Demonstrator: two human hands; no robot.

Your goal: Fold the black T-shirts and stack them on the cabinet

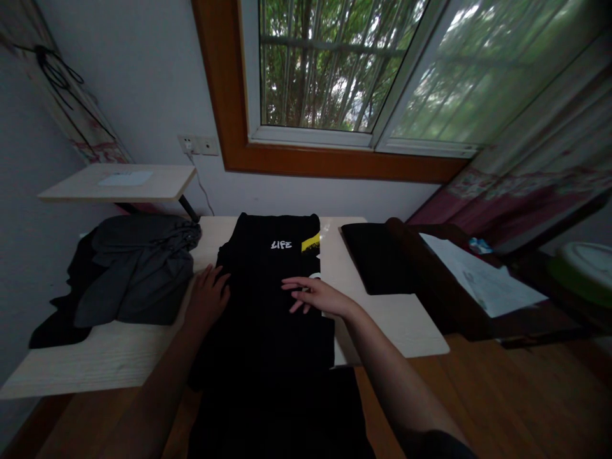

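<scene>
A black garment [268, 306] with white lettering and a yellow patch lies folded lengthwise on the pale desk [382, 325]. Its far end reaches near the wall, and its near end comes to the front edge by my body. At the garment's left edge rests my left hand [209, 296], fingers spread and touching the cloth. My right hand [318, 296] is over its right side with the fingers stretched out; whether they press on the fabric I cannot tell. Neither hand grips anything.
A heap of dark grey clothes [143, 268] sits at the desk's left, below a small raised shelf [119, 182]. On the right is a flat, folded black item [377, 258]. Past it, a dark brown table [449, 299] holds a paper sheet [482, 274]. A window [335, 76] is ahead.
</scene>
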